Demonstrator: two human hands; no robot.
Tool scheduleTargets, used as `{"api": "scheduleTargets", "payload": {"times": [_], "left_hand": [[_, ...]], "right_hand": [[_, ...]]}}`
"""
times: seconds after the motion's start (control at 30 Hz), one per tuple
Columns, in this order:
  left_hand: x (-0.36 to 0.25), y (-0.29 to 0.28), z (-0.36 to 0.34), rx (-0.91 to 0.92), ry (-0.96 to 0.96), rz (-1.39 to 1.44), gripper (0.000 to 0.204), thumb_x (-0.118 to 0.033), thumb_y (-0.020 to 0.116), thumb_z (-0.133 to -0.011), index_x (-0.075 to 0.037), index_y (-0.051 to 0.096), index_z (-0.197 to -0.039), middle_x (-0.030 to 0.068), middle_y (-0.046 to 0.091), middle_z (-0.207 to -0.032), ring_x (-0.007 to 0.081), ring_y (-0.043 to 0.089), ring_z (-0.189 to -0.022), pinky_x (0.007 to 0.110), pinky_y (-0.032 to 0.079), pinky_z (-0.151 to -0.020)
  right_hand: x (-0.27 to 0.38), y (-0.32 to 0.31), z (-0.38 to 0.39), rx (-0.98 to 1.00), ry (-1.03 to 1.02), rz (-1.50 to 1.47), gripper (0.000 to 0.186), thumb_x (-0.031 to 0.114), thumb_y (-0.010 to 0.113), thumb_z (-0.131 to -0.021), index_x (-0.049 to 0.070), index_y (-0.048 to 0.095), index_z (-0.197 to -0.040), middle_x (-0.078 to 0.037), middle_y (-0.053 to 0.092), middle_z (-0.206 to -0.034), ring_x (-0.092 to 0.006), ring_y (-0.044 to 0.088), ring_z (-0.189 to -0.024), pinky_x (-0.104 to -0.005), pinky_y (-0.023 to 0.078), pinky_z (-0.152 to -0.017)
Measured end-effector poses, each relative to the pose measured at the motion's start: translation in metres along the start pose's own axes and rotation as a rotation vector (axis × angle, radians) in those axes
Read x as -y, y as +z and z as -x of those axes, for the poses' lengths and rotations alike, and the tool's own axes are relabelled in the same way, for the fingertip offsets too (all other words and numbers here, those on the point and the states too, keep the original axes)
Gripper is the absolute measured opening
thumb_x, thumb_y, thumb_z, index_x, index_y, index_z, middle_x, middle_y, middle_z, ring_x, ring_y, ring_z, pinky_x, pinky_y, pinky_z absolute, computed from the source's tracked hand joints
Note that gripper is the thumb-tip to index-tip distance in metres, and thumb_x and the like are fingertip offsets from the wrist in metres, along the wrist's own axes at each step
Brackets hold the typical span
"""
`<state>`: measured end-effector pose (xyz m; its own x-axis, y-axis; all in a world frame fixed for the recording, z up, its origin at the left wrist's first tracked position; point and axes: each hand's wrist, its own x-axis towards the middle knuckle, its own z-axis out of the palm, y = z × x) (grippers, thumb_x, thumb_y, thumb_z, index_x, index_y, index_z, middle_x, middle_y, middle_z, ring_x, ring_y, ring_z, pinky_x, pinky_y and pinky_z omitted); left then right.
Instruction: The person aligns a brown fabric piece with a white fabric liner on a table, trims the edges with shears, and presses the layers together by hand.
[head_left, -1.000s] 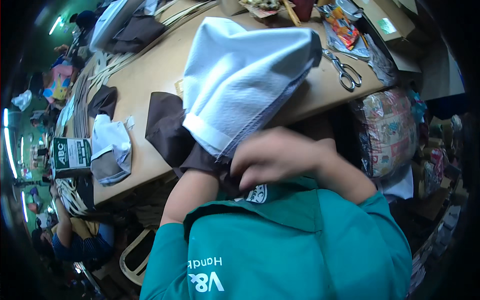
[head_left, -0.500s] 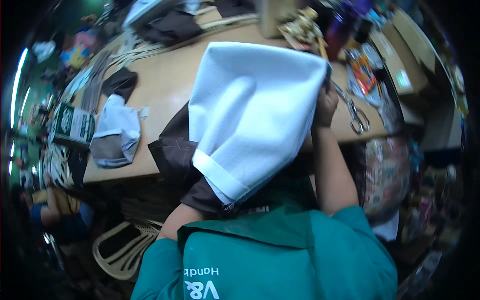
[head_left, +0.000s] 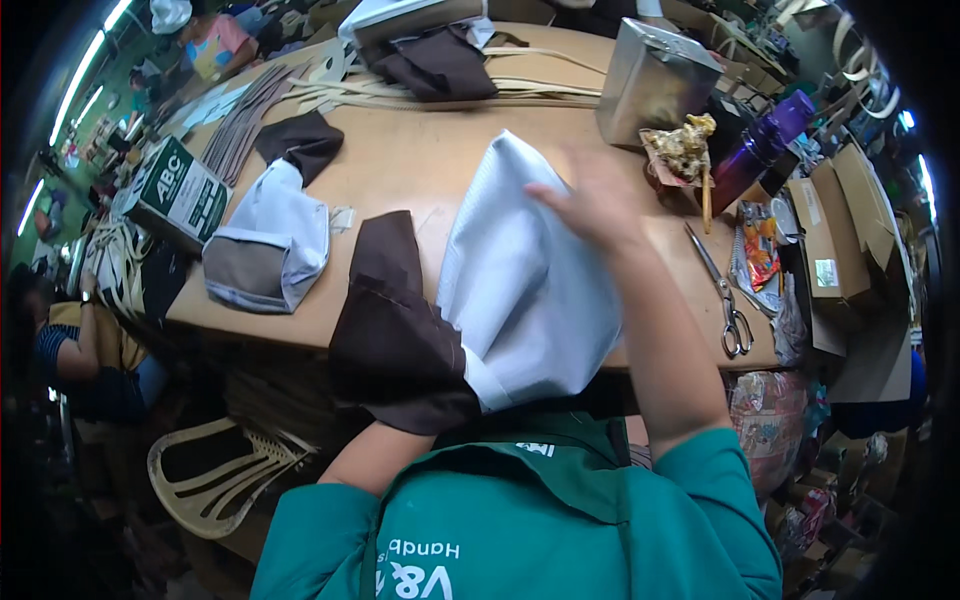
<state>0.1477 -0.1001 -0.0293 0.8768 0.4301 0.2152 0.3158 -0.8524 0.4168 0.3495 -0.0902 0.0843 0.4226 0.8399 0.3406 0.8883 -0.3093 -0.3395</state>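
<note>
A light grey-white fabric piece (head_left: 535,310) with a folded band stands up over the near table edge, joined to or overlapping dark brown cloth (head_left: 385,340) on its left. My left forearm (head_left: 375,460) runs into the brown cloth, which hides that hand. My right hand (head_left: 595,200), blurred, is at the upper right of the white piece with thumb and fingers apart. Another grey-white pouch (head_left: 255,265) with a brown top lies to the left.
The table (head_left: 410,150) holds straps (head_left: 545,85), a green-labelled tin (head_left: 175,200), metal can (head_left: 655,80), purple bottle (head_left: 750,155) and scissors (head_left: 733,310). Cartons (head_left: 840,240) stand right, a plastic chair (head_left: 200,470) lower left. Co-workers (head_left: 215,50) (head_left: 85,355) are on the left.
My right hand has left the white piece's right edge, where it was gripping, and opened higher up. The white piece has changed shape. The view has shifted, showing more of the far table.
</note>
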Motion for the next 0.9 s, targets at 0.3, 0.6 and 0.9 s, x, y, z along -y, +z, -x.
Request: {"api": "scheduleTargets", "payload": {"times": [0.3,0.6,0.9], "left_hand": [[0.027,-0.063,0.042,-0.354,-0.225,0.698,0.019,-0.006,0.055,-0.079,-0.001,0.059,-0.097,0.0175,0.059,-0.1,0.0308,0.058,-0.09,0.035,0.048,-0.078],[0.074,-0.081,0.003,-0.13,-0.11,-0.066,0.02,-0.005,0.056,-0.078,-0.002,0.06,-0.097,0.0172,0.059,-0.101,0.0307,0.058,-0.091,0.035,0.048,-0.079],[0.065,-0.042,0.035,0.007,0.084,-0.188,0.021,-0.003,0.056,-0.077,-0.003,0.061,-0.097,0.017,0.059,-0.102,0.0307,0.058,-0.093,0.036,0.048,-0.08]], "right_hand": [[-0.05,-0.002,-0.02,-0.296,-0.119,-1.067,0.022,0.003,0.059,-0.078,0.002,0.061,-0.1,-0.001,0.063,-0.086,-0.0085,0.056,-0.078,-0.0242,0.045,-0.071],[-0.121,0.033,0.046,-0.288,0.824,-1.216,0.017,0.018,0.055,-0.087,0.004,0.052,-0.094,-0.005,0.058,-0.083,-0.0155,0.057,-0.072,-0.0259,0.047,-0.062],[-0.06,0.077,0.093,0.399,0.814,-1.734,0.049,0.046,0.056,-0.082,-0.001,0.053,-0.098,-0.014,0.058,-0.09,-0.019,0.057,-0.08,-0.0324,0.048,-0.068]]}}
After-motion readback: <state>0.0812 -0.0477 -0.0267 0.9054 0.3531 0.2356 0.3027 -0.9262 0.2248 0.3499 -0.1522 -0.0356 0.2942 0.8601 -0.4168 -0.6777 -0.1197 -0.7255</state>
